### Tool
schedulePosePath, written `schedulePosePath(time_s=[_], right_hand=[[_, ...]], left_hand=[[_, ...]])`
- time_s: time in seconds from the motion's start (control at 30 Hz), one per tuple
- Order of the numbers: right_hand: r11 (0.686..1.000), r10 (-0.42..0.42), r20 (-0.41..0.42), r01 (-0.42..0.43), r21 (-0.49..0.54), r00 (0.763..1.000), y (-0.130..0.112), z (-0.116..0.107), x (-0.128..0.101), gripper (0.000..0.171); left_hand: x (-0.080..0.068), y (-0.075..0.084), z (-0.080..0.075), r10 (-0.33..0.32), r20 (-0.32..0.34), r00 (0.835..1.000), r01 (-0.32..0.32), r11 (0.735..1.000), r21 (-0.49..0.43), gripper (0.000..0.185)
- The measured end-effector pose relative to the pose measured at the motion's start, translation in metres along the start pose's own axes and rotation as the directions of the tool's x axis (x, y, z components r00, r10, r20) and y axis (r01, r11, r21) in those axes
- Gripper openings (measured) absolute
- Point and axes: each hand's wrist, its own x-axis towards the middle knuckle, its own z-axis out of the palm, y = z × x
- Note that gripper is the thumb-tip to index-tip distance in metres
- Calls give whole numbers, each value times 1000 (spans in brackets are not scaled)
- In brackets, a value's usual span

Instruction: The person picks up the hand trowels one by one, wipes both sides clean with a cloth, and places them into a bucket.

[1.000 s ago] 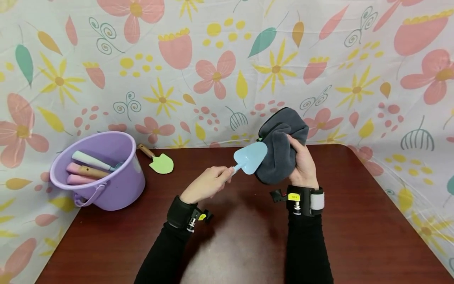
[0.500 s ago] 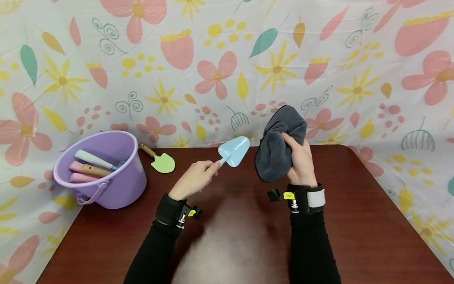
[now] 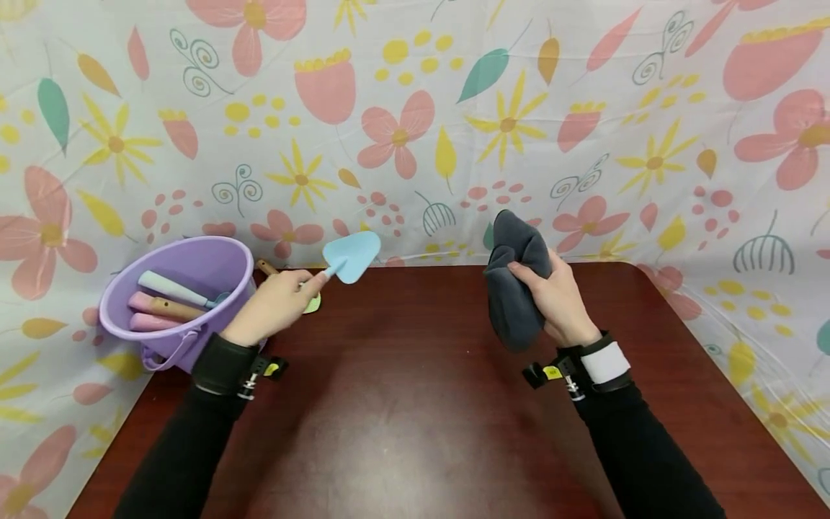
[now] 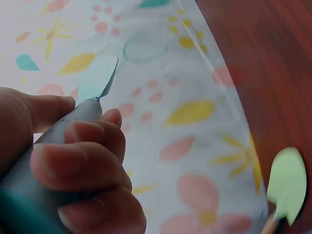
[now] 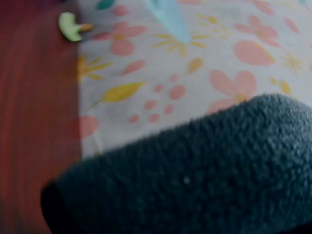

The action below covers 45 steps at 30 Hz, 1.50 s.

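My left hand (image 3: 275, 303) grips the handle of a light blue toy trowel (image 3: 352, 254), its blade pointing up and to the right above the table. In the left wrist view the fingers (image 4: 83, 168) curl round the pale handle (image 4: 73, 119). On the right, a folded dark grey cloth (image 3: 515, 295) is held up in my right hand (image 3: 563, 299), thumb pressed on its near side. That cloth (image 5: 195, 170) covers the lower right wrist view and hides the fingers. Behind my left hand a green trowel (image 3: 314, 303) with a wooden handle lies partly hidden.
A purple bucket (image 3: 223, 252) stands at the left of the brown table (image 3: 415, 375), holding several tools with white, pink and wooden handles. Its right side is partly behind my left hand and wrist. A flowered sheet (image 3: 415, 144) hangs behind the table.
My left hand has carried the blue trowel left, away from the cloth, until it overlaps the green trowel and bucket. My right hand has turned slightly with the cloth and shifted a little right.
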Motion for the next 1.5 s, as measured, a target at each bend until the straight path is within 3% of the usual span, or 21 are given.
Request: schedulePosePath(time_s=[0.17,0.4,0.57,0.8,1.03,1.27,1.5], right_hand=[[972,-13,36,21,-233,999,5,-7,-5,50],[832,-17,116,78,-550,993,11,-17,-5,49],[751,34,131,62,-657,991,13,-26,-7,50],[716,44,110,45,-697,993,20,-37,-9,49],[674,13,115,76,-735,993,32,-40,-9,46],[608,-36,132,126,-784,991,52,-39,-9,44],[595,-15,129,112,-796,992,65,-39,-6,42]], left_hand=[[-13,-8,-34,-21,0,1000,21,993,116,48],[-36,-27,-76,-69,-11,998,70,970,234,50],[-52,-50,-101,-137,27,990,123,947,296,53],[-66,-81,-130,-204,78,976,166,926,340,58],[-71,-95,-137,-197,115,974,139,911,389,50],[-63,-108,-121,-193,178,965,107,908,404,34],[-53,-113,-109,-251,206,946,153,904,400,31]])
